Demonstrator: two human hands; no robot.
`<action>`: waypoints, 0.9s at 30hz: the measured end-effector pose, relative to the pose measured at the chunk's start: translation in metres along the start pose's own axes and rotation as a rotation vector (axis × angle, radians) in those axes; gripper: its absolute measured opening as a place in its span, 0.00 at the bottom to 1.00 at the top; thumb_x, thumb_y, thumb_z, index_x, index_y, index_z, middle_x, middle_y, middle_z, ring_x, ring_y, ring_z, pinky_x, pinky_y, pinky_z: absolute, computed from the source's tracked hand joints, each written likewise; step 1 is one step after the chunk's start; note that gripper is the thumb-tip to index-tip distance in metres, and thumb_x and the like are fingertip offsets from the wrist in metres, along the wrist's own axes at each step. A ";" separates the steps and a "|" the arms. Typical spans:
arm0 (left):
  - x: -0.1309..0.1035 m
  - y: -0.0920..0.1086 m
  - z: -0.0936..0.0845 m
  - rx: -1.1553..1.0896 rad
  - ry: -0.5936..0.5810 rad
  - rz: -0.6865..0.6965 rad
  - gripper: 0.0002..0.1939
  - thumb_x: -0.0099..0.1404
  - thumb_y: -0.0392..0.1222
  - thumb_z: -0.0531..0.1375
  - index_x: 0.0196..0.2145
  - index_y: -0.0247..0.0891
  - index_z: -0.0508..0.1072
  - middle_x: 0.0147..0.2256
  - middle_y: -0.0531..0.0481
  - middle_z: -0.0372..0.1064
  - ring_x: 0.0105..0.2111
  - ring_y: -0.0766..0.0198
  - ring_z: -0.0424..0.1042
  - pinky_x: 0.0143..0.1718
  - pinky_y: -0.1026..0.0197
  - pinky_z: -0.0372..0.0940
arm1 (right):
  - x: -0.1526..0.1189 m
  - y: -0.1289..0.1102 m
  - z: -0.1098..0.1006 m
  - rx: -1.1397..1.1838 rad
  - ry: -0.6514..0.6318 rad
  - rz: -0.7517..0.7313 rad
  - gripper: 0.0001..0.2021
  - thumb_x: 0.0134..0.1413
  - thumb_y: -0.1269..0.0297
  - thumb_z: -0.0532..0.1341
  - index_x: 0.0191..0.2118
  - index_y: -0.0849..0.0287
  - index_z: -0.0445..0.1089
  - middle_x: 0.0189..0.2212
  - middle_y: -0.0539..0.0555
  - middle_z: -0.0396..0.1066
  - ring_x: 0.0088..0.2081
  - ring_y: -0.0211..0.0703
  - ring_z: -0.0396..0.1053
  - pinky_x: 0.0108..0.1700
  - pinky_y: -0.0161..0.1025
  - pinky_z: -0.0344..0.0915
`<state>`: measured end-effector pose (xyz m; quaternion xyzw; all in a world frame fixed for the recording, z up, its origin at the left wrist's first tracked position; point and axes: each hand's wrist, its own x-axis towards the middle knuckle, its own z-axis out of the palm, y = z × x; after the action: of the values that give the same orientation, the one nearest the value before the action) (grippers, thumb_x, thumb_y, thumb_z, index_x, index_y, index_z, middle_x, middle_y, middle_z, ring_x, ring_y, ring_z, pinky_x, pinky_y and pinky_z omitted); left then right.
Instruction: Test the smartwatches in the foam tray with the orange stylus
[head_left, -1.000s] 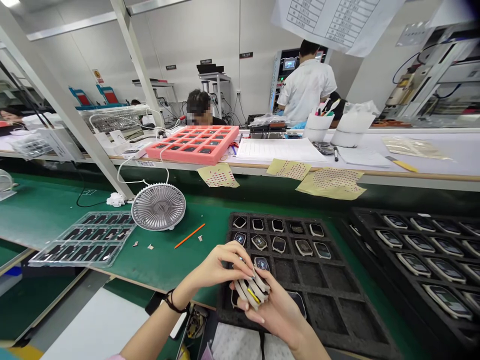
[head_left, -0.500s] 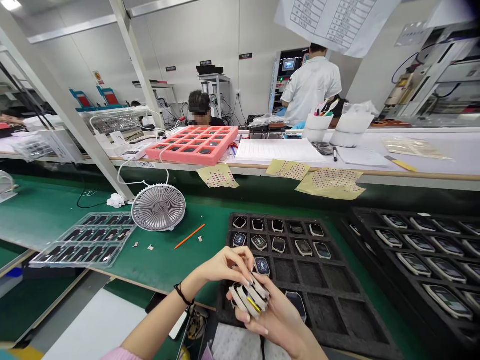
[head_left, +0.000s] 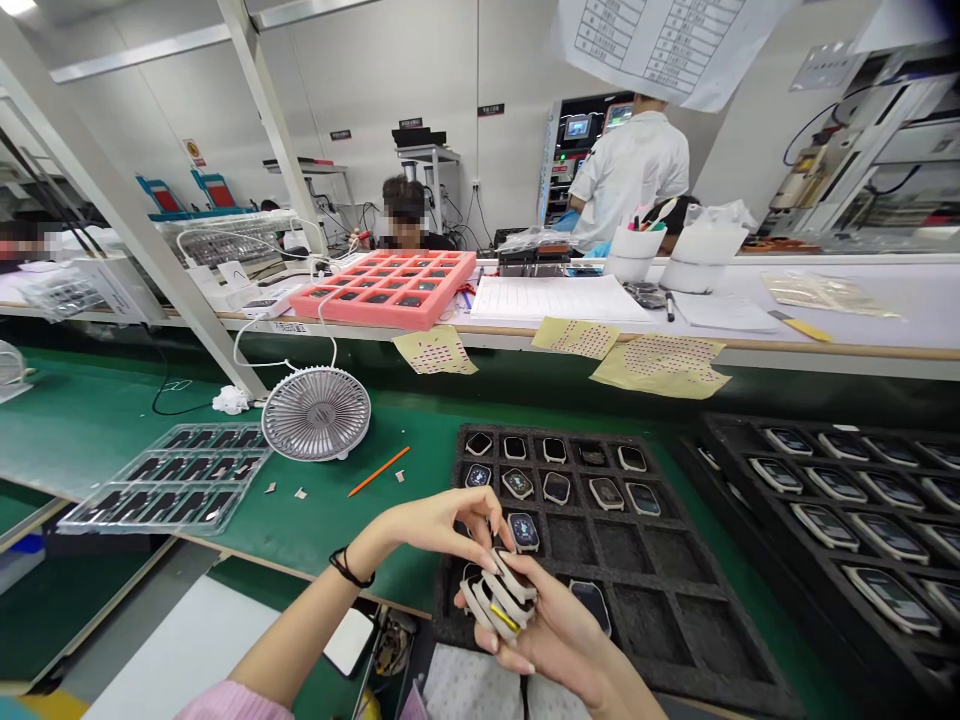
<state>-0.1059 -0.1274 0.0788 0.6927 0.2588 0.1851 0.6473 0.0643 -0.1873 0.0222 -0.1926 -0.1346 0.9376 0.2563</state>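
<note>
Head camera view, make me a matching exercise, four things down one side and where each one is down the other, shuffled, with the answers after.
Things:
1. Fan
2. Watch cases
3. Pink tray
4. Orange stick

Places:
A. On the white shelf
B. Between a round grey thing and the black tray
C. In the right hand, with the left hand at them
D. Beside the clear tray

Pairs: 1-D, 2-C, 3-A, 4-B

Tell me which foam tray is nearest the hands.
The middle black tray, the only one partly hidden behind the left hand and right hand. The far-right black tray lies farther off; the pink tray sits on the raised shelf.
</note>
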 end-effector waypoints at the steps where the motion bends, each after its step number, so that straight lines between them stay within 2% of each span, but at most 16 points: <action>1: 0.000 0.002 -0.001 0.009 -0.028 -0.036 0.20 0.52 0.47 0.68 0.34 0.37 0.62 0.41 0.44 0.70 0.33 0.65 0.73 0.37 0.60 0.67 | 0.000 0.001 -0.001 -0.004 0.004 0.005 0.17 0.50 0.53 0.61 0.35 0.65 0.68 0.31 0.61 0.74 0.21 0.41 0.70 0.14 0.29 0.47; 5: 0.000 0.005 0.000 0.081 -0.029 -0.083 0.19 0.53 0.48 0.67 0.35 0.38 0.62 0.38 0.45 0.72 0.37 0.61 0.75 0.39 0.58 0.68 | 0.000 0.002 -0.003 0.000 0.040 -0.025 0.16 0.50 0.53 0.61 0.35 0.64 0.67 0.30 0.60 0.75 0.21 0.42 0.70 0.14 0.29 0.47; 8: 0.002 0.000 0.004 0.140 -0.011 -0.036 0.20 0.52 0.48 0.68 0.33 0.37 0.62 0.35 0.46 0.73 0.35 0.62 0.74 0.38 0.59 0.68 | -0.001 0.003 -0.001 -0.006 0.050 -0.025 0.14 0.50 0.54 0.61 0.34 0.62 0.66 0.29 0.60 0.75 0.20 0.42 0.71 0.14 0.29 0.47; 12: 0.004 -0.005 0.005 0.124 0.009 0.003 0.21 0.52 0.47 0.68 0.30 0.38 0.58 0.35 0.44 0.75 0.35 0.62 0.74 0.37 0.60 0.67 | -0.001 0.006 0.001 -0.030 0.071 -0.038 0.15 0.50 0.55 0.61 0.39 0.60 0.65 0.28 0.59 0.75 0.19 0.42 0.70 0.13 0.29 0.48; 15: 0.001 0.002 0.004 0.129 0.012 -0.028 0.22 0.52 0.46 0.68 0.32 0.39 0.57 0.37 0.42 0.76 0.36 0.60 0.74 0.37 0.59 0.66 | 0.000 0.008 -0.001 -0.084 0.099 -0.111 0.18 0.50 0.54 0.61 0.43 0.60 0.65 0.28 0.57 0.74 0.20 0.42 0.70 0.13 0.29 0.51; 18: -0.003 0.013 0.013 0.279 0.098 -0.029 0.23 0.52 0.43 0.69 0.37 0.39 0.59 0.41 0.42 0.74 0.41 0.57 0.73 0.42 0.57 0.66 | 0.003 0.004 -0.006 -0.241 0.184 -0.249 0.23 0.51 0.52 0.60 0.50 0.58 0.62 0.30 0.55 0.73 0.23 0.43 0.70 0.16 0.32 0.56; 20: -0.001 0.016 0.027 0.456 0.204 -0.031 0.25 0.52 0.39 0.69 0.43 0.39 0.61 0.47 0.42 0.71 0.47 0.54 0.70 0.46 0.55 0.64 | 0.006 -0.002 -0.010 -0.432 0.308 -0.415 0.26 0.51 0.52 0.62 0.54 0.54 0.60 0.38 0.55 0.72 0.34 0.47 0.72 0.25 0.37 0.66; 21: 0.001 0.014 0.037 0.548 0.263 -0.051 0.27 0.51 0.36 0.68 0.46 0.39 0.60 0.49 0.41 0.69 0.48 0.52 0.69 0.47 0.54 0.64 | 0.007 -0.005 -0.012 -0.540 0.378 -0.515 0.27 0.51 0.52 0.62 0.56 0.51 0.59 0.44 0.55 0.71 0.43 0.49 0.71 0.35 0.40 0.69; 22: 0.005 0.011 0.046 0.644 0.323 -0.083 0.28 0.52 0.32 0.66 0.48 0.39 0.60 0.49 0.40 0.68 0.49 0.51 0.68 0.46 0.53 0.65 | 0.008 -0.007 -0.013 -0.646 0.440 -0.607 0.27 0.52 0.52 0.62 0.57 0.50 0.58 0.51 0.55 0.67 0.52 0.49 0.65 0.46 0.43 0.66; 24: 0.014 0.000 0.062 0.809 0.432 -0.118 0.27 0.52 0.24 0.59 0.49 0.37 0.61 0.49 0.38 0.67 0.50 0.49 0.67 0.48 0.51 0.64 | 0.011 -0.010 -0.016 -0.820 0.515 -0.745 0.29 0.53 0.52 0.61 0.59 0.50 0.55 0.60 0.54 0.57 0.63 0.49 0.49 0.61 0.46 0.50; 25: 0.019 -0.005 0.068 0.863 0.470 -0.119 0.27 0.52 0.22 0.56 0.49 0.36 0.61 0.49 0.39 0.67 0.50 0.50 0.66 0.49 0.51 0.64 | 0.012 -0.010 -0.018 -0.880 0.532 -0.787 0.30 0.54 0.52 0.60 0.61 0.50 0.53 0.62 0.54 0.54 0.65 0.49 0.44 0.64 0.47 0.44; 27: 0.027 -0.015 0.074 0.919 0.516 -0.094 0.27 0.51 0.20 0.51 0.49 0.37 0.62 0.48 0.40 0.67 0.50 0.52 0.66 0.50 0.51 0.64 | 0.013 -0.007 -0.020 -0.956 0.544 -0.836 0.32 0.56 0.53 0.58 0.64 0.50 0.48 0.64 0.55 0.50 0.66 0.50 0.43 0.65 0.49 0.40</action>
<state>-0.0421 -0.1701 0.0546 0.8246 0.4948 0.1880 0.1998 0.0656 -0.1708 0.0029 -0.4449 -0.5272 0.5161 0.5077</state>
